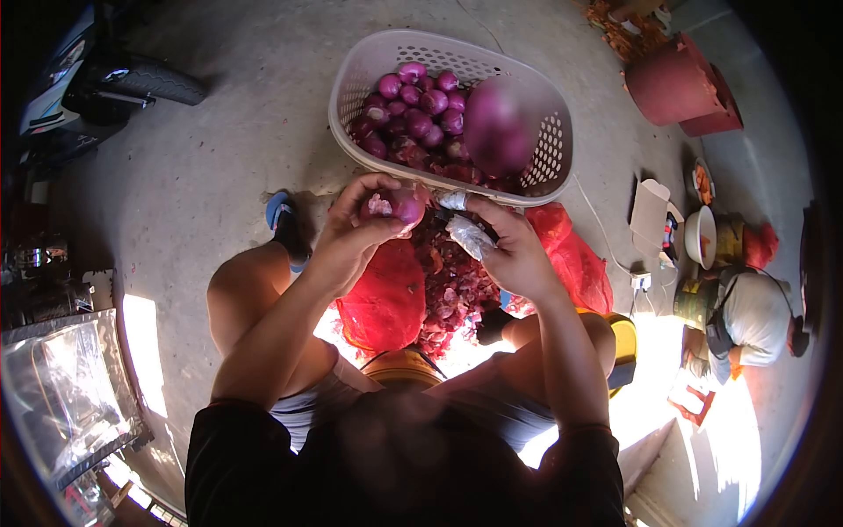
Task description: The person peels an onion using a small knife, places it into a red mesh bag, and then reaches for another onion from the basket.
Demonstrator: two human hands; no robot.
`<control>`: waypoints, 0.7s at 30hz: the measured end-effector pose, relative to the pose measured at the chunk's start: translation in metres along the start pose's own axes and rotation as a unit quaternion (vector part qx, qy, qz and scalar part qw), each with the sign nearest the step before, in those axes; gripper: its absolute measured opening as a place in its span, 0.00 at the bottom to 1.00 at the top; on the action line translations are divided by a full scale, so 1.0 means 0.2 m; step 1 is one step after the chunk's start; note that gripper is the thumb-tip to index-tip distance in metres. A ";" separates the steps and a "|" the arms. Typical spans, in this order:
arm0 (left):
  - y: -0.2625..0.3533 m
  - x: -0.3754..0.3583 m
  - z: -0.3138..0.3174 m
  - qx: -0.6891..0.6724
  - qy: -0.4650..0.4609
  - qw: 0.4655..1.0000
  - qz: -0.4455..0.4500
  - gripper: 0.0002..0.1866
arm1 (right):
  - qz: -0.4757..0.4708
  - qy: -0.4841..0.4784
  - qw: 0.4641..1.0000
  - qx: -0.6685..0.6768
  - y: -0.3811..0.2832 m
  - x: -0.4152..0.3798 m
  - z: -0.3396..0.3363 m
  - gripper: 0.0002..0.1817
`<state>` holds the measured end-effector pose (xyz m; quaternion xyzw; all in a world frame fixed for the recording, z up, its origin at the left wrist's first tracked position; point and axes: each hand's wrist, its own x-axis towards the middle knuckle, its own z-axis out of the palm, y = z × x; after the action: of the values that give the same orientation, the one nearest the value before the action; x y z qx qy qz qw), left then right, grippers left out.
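Note:
My left hand [347, 230] is closed around a red onion [406, 207], held just in front of the basket's near rim. A pale patch shows on the onion's side. Close to the onion on its right is my right hand [502, 235], its thumb and forefinger wrapped in silvery-white covering. The fingers are bent toward each other, with something small and dark between them that I cannot make out. Beneath both hands lies a heap of red onion skins [452, 285]. Beyond them stands a grey perforated basket [347, 101] with several peeled purple onions [432, 102] and loose skins inside.
Red mesh bags [382, 299] lie on either side of the skins, between my legs. A motorbike wheel [154, 79] is at upper left. To the right are a reddish tub [672, 81], a white bowl [700, 237], an open carton [648, 207] and a cable. Part of the basket is blurred.

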<state>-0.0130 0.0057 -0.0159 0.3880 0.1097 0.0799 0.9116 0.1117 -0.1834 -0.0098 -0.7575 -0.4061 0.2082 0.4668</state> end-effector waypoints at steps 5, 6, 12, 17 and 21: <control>0.02 -0.01 0.00 0.003 0.006 0.999 0.037 0.22 | 0.047 -0.036 0.987 -0.150 -0.14 0.02 -0.06 0.22; 0.01 -0.01 -0.01 0.024 0.015 0.998 0.048 0.23 | 0.056 -0.046 0.984 -0.161 -0.15 0.02 -0.06 0.23; -0.01 -0.01 0.00 0.084 0.020 0.991 0.104 0.27 | 0.001 -0.033 0.999 -0.016 -0.08 -0.02 -0.01 0.31; -0.02 -0.01 0.03 0.156 0.008 0.972 0.175 0.28 | 0.004 -0.054 0.998 0.044 -0.10 -0.02 0.05 0.33; -0.04 -0.01 0.05 0.168 -0.010 0.966 0.195 0.28 | -0.028 -0.030 0.998 0.050 -0.09 -0.03 0.09 0.32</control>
<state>-0.0112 -0.0069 -0.0155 0.5506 0.0347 0.2323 0.8011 0.0883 -0.1739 -0.0021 -0.7152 -0.4300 0.2375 0.4972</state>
